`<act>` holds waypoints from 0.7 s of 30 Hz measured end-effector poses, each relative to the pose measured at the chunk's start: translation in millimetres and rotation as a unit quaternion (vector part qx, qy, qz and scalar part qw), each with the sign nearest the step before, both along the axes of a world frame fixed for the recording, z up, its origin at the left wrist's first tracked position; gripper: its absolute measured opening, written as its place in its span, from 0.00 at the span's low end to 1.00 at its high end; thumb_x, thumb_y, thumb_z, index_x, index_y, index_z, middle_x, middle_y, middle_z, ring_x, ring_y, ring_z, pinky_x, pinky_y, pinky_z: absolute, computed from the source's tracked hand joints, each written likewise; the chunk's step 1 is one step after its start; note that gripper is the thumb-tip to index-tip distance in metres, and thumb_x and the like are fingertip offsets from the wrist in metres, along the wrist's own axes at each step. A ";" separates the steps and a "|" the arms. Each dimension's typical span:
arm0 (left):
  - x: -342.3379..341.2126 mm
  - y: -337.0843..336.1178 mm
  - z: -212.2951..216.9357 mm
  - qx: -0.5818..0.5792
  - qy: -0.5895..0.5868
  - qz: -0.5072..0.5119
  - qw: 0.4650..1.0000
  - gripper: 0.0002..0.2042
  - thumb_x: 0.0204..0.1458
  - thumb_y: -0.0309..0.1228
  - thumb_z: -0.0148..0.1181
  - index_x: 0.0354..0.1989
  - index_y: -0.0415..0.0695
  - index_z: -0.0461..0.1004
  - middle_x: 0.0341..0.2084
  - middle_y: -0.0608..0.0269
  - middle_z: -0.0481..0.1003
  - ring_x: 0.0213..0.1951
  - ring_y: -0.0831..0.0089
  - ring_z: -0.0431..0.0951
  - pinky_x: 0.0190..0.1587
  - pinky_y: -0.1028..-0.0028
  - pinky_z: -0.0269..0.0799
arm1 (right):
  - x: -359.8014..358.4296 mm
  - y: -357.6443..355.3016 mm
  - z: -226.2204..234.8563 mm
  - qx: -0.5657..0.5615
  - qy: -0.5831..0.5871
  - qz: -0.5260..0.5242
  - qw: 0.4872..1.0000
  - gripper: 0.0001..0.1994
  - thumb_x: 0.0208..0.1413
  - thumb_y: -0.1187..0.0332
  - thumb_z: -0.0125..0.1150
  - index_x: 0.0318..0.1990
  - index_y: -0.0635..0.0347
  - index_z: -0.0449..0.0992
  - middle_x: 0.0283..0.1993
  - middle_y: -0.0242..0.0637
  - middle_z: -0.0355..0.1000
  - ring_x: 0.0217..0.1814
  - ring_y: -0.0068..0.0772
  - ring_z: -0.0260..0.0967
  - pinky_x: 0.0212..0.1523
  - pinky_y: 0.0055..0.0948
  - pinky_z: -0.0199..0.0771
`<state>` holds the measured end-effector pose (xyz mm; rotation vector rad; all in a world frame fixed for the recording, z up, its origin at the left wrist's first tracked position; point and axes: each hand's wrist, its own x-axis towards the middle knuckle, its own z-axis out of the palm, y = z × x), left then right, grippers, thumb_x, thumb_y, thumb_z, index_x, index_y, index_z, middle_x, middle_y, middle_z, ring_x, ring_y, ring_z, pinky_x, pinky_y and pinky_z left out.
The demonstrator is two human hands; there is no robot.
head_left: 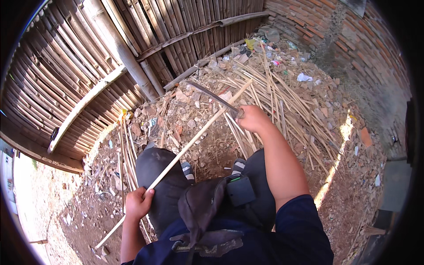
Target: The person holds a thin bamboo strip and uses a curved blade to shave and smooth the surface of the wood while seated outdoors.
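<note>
My left hand [139, 203] is closed around the lower part of a long, pale bamboo strip [187, 145]. The strip slants up across my left thigh, its far end wider and its thin near end low at the left. In front of my right knee, my right hand [254, 118] is wrapped round the handle of a long-bladed knife [211, 94]. Its dark blade points to the far left and crosses the strip near the strip's far end; whether the edge touches the strip I cannot tell. The fingers hide most of the handle.
Many split bamboo strips [287, 104] lie heaped at the far right, with more strips [128, 152] beside my left knee. Rubble and litter cover the ground. A bamboo wall [79, 66] stands left, a brick wall [366, 57] right. A black pouch [240, 191] rests on my lap.
</note>
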<state>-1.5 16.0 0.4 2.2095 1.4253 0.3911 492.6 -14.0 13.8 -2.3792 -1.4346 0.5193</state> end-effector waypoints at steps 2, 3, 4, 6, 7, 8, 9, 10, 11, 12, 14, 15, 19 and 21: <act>-0.1 0.0 2.6 0.002 0.010 0.002 1.000 0.24 0.58 0.42 0.66 0.16 0.40 0.67 0.10 0.51 0.67 0.14 0.54 0.69 0.21 0.59 0.64 | -6.0 -0.7 0.8 -0.004 -0.031 0.007 0.999 0.20 0.53 0.58 0.69 0.52 0.57 0.79 0.49 0.48 0.79 0.54 0.53 0.76 0.56 0.48 0.75; -0.5 -0.1 3.1 0.005 0.018 0.001 1.000 0.24 0.57 0.42 0.66 0.16 0.40 0.67 0.10 0.50 0.67 0.14 0.53 0.70 0.21 0.59 0.65 | -11.1 -2.4 -0.8 -0.008 -0.039 0.016 0.999 0.19 0.53 0.57 0.69 0.52 0.53 0.80 0.51 0.46 0.79 0.55 0.51 0.76 0.55 0.48 0.76; -1.4 -0.5 3.1 0.008 0.025 0.003 1.000 0.24 0.57 0.42 0.66 0.16 0.40 0.67 0.10 0.50 0.68 0.15 0.51 0.71 0.22 0.58 0.65 | -20.8 -2.7 5.0 -0.007 -0.040 0.017 0.999 0.19 0.53 0.57 0.69 0.52 0.53 0.80 0.51 0.46 0.79 0.55 0.51 0.76 0.55 0.48 0.76; -2.6 -0.8 1.4 0.012 0.024 0.003 1.000 0.24 0.57 0.42 0.66 0.16 0.40 0.67 0.10 0.50 0.68 0.15 0.51 0.71 0.22 0.58 0.65 | -45.5 -4.0 25.2 -0.072 -0.029 0.113 0.991 0.18 0.53 0.57 0.69 0.51 0.49 0.81 0.48 0.46 0.80 0.54 0.50 0.77 0.54 0.49 0.77; -3.5 -0.9 1.3 0.017 0.024 0.002 1.000 0.24 0.57 0.43 0.66 0.16 0.40 0.67 0.10 0.49 0.68 0.15 0.50 0.71 0.22 0.57 0.65 | -53.5 -3.6 28.2 -0.082 -0.027 0.136 0.987 0.18 0.53 0.57 0.70 0.51 0.47 0.81 0.46 0.45 0.80 0.52 0.50 0.78 0.53 0.48 0.77; -4.7 -0.7 0.6 0.018 0.027 0.004 0.999 0.24 0.57 0.43 0.66 0.16 0.40 0.67 0.10 0.49 0.68 0.15 0.50 0.71 0.22 0.57 0.65 | -54.9 -3.5 30.1 -0.080 -0.024 0.138 0.987 0.18 0.53 0.57 0.70 0.51 0.47 0.81 0.46 0.45 0.80 0.52 0.50 0.78 0.53 0.48 0.77; -6.0 -0.5 -0.2 0.018 0.030 0.001 0.999 0.24 0.57 0.43 0.66 0.16 0.40 0.67 0.10 0.49 0.68 0.15 0.50 0.71 0.22 0.57 0.66 | -55.2 -3.1 31.4 -0.078 -0.019 0.156 0.984 0.19 0.52 0.56 0.71 0.51 0.48 0.81 0.45 0.46 0.80 0.51 0.51 0.78 0.52 0.48 0.77; -6.3 -0.3 -0.2 0.017 0.031 -0.004 0.999 0.24 0.57 0.43 0.66 0.16 0.40 0.67 0.11 0.49 0.68 0.16 0.50 0.71 0.22 0.57 0.66 | -53.9 -3.8 32.0 -0.075 -0.015 0.174 0.982 0.20 0.52 0.56 0.71 0.52 0.48 0.81 0.45 0.46 0.81 0.51 0.51 0.78 0.52 0.48 0.77; -4.0 -0.9 0.7 0.022 0.028 -0.009 0.999 0.24 0.57 0.43 0.66 0.17 0.40 0.67 0.11 0.49 0.68 0.16 0.50 0.72 0.22 0.57 0.66 | -44.4 -5.2 21.6 -0.021 -0.009 0.174 0.984 0.22 0.51 0.56 0.72 0.54 0.50 0.80 0.45 0.47 0.80 0.50 0.52 0.78 0.52 0.47 0.77; -2.9 -1.8 1.7 0.023 0.027 -0.010 0.999 0.24 0.57 0.43 0.66 0.17 0.40 0.67 0.11 0.49 0.68 0.16 0.50 0.72 0.22 0.57 0.66 | -33.7 -6.9 14.2 -0.020 -0.010 0.173 0.985 0.22 0.51 0.56 0.72 0.54 0.50 0.80 0.45 0.47 0.80 0.50 0.52 0.78 0.52 0.47 0.77; -1.2 -2.1 1.1 0.013 0.017 -0.003 1.000 0.24 0.58 0.43 0.65 0.17 0.40 0.67 0.11 0.49 0.68 0.16 0.49 0.72 0.23 0.57 0.66 | -19.4 -4.3 17.1 -0.035 0.038 0.112 0.992 0.25 0.51 0.57 0.72 0.56 0.52 0.79 0.46 0.48 0.80 0.51 0.53 0.78 0.53 0.46 0.77; -1.0 -1.6 0.8 0.012 0.015 -0.004 1.000 0.24 0.58 0.43 0.65 0.17 0.40 0.67 0.11 0.49 0.68 0.16 0.49 0.72 0.23 0.57 0.66 | -11.1 -2.7 10.8 -0.025 0.012 0.087 0.996 0.26 0.51 0.57 0.71 0.58 0.53 0.79 0.48 0.49 0.80 0.54 0.53 0.77 0.54 0.45 0.76; -1.5 -1.5 2.9 0.028 0.021 -0.014 0.999 0.24 0.58 0.44 0.65 0.17 0.40 0.68 0.11 0.49 0.69 0.17 0.49 0.73 0.23 0.57 0.66 | -3.7 -3.1 0.6 -0.006 -0.009 0.027 1.000 0.25 0.52 0.57 0.71 0.57 0.55 0.78 0.50 0.49 0.79 0.57 0.52 0.75 0.57 0.44 0.75; -2.2 -0.6 3.1 0.027 0.030 -0.012 0.999 0.24 0.58 0.44 0.64 0.17 0.40 0.68 0.11 0.49 0.69 0.17 0.49 0.73 0.24 0.57 0.67 | -7.5 -4.8 2.8 -0.025 -0.020 0.046 0.998 0.24 0.53 0.57 0.70 0.56 0.54 0.79 0.50 0.49 0.79 0.57 0.52 0.75 0.57 0.44 0.75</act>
